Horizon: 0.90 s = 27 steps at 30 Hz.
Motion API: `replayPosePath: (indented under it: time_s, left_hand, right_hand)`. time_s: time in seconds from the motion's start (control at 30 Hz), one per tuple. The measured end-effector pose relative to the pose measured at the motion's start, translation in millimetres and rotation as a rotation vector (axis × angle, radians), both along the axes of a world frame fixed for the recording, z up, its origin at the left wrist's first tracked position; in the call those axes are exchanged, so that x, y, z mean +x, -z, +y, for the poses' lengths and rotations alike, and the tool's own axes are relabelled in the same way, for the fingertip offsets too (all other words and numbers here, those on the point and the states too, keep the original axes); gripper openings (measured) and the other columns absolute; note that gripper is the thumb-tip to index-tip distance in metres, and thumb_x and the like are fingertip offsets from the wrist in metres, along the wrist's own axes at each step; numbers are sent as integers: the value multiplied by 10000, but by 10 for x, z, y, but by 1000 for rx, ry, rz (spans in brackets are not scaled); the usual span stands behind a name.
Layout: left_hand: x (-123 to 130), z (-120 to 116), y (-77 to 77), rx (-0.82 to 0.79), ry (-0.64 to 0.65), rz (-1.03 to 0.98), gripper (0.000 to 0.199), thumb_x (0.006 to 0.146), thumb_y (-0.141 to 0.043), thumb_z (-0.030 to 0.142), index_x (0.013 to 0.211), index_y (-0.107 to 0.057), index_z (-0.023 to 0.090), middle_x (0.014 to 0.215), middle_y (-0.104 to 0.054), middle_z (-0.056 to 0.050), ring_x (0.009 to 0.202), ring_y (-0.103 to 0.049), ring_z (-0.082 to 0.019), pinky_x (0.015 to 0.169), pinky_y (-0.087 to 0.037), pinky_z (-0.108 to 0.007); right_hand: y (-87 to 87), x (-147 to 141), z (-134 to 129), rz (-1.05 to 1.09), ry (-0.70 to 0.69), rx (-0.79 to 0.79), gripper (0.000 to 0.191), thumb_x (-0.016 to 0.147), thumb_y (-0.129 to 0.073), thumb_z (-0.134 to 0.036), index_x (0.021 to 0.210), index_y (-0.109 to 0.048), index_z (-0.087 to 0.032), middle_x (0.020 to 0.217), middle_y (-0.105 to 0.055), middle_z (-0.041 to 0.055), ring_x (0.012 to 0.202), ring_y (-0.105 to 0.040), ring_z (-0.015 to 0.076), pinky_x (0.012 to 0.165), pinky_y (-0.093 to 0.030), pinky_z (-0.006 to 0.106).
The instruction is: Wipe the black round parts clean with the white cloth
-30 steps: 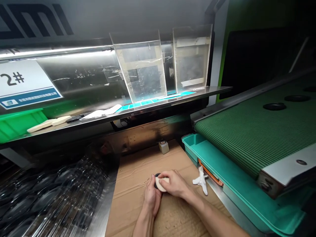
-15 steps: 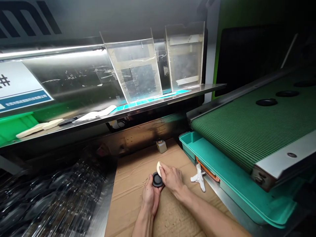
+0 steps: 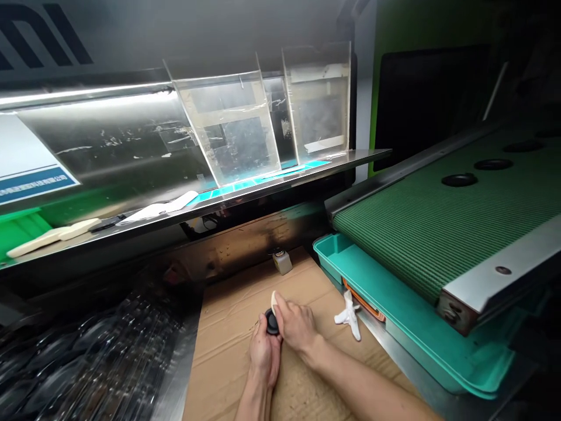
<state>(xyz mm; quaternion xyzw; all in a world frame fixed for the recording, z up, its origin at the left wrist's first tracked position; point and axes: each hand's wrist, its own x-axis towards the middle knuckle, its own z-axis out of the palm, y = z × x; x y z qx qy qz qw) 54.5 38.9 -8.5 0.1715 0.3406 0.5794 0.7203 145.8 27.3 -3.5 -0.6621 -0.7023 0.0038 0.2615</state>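
My left hand [image 3: 265,358] cradles a black round disc [image 3: 272,321], fingers curled up around its rim, held just above the cardboard sheet [image 3: 232,362]. My right hand [image 3: 296,325] is against it, fingers pinched together on a cream pad [image 3: 274,301], whose edge touches the disc's upper side. Just right of my hands: a white cloth [image 3: 349,316] on the cardboard. Beyond, a small bottle [image 3: 283,262] stands by the wall. To the right, a teal tray [image 3: 350,263] sits under a green ribbed conveyor belt [image 3: 407,234]. Farther on, a steel shelf [image 3: 280,175] carries two clear acrylic bins [image 3: 225,131] and cream bars [image 3: 52,234].
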Motion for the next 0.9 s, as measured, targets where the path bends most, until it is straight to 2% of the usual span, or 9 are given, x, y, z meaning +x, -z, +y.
replayPosePath:
  time_s: [0.07, 0.13, 0.2, 0.27, 0.4, 0.53, 0.6, 0.73, 0.9]
  left_hand:
    - [-6, 10, 23, 2, -21, 14, 230, 910, -516, 233, 1022, -667, 101, 1207, -603, -141, 1130, -577, -190, 1018, -440, -307]
    - [-11, 16, 42, 16, 24, 5, 251, 904, -529, 249, 1038, -668, 88, 1193, -606, -152, 1132, -575, -204, 1021, -439, -319]
    - [-14, 21, 52, 36, 43, 10, 258, 896, -546, 263, 1034, -670, 83, 1177, -612, -156, 1114, -584, -214, 1017, -444, -342]
    - [-12, 24, 50, 36, 3, 31, 242, 896, -544, 251, 1015, -674, 83, 1167, -617, -153, 1097, -592, -207, 1016, -446, -340]
    - [-5, 24, 23, 19, 43, 10, 268, 904, -527, 252, 1040, -669, 68, 1181, -606, -174, 1131, -574, -231, 1016, -448, -364]
    - [-24, 36, 3, 41, -2, 30, 243, 905, -517, 219, 1013, -650, 48, 1207, -587, -194, 1168, -545, -282, 998, -455, -442]
    - [-55, 44, 0, 35, 12, 15, 276, 921, -483, 233, 1032, -635, 31, 1238, -561, -218, 1187, -524, -318, 979, -459, -486]
    - [-136, 56, -20, -4, 60, -62, 328, 943, -434, 265, 1061, -619, 22, 1305, -504, -234, 1212, -491, -360, 963, -456, -528]
    - [-202, 48, -70, -10, 125, -229, 351, 936, -450, 317, 1096, -603, 46, 1361, -455, -225, 1267, -425, -378, 973, -450, -498]
  right_hand:
    - [17, -1, 2, -23, -9, 20, 488, 976, -289, -350, 1444, -362, -229, 996, -659, 109, 792, -645, 231, 658, -453, 316]
    - [24, 7, -13, -60, -75, 59, 493, 965, -315, -327, 1447, -355, -233, 1055, -644, 119, 823, -643, 236, 660, -454, 319]
    - [11, 19, -29, -58, -67, 37, 481, 970, -298, -325, 1436, -372, -228, 1023, -651, 114, 814, -642, 242, 651, -452, 324]
    - [-13, 29, -43, -13, -11, -13, 470, 982, -264, -340, 1416, -396, -217, 952, -664, 102, 793, -643, 239, 658, -449, 325]
    - [-30, 64, -42, 27, -116, 22, 450, 979, -272, -370, 1397, -404, -267, 985, -669, 72, 815, -645, 214, 679, -434, 295]
    - [-40, 261, 62, 133, 52, -24, 433, 975, -286, -399, 1347, -467, -273, 922, -682, 45, 808, -652, 225, 668, -422, 302]
    - [-64, 389, 101, 215, 109, -31, 422, 974, -291, -428, 1317, -494, -291, 969, -683, 37, 848, -653, 226, 681, -419, 300]
    - [-95, 529, 88, 278, 150, -10, 420, 970, -288, -458, 1298, -504, -309, 1010, -679, 42, 885, -650, 236, 695, -406, 308]
    - [-50, 522, 70, 290, 134, -103, 416, 956, -302, -486, 1267, -526, -323, 965, -684, 45, 862, -652, 243, 671, -392, 308]
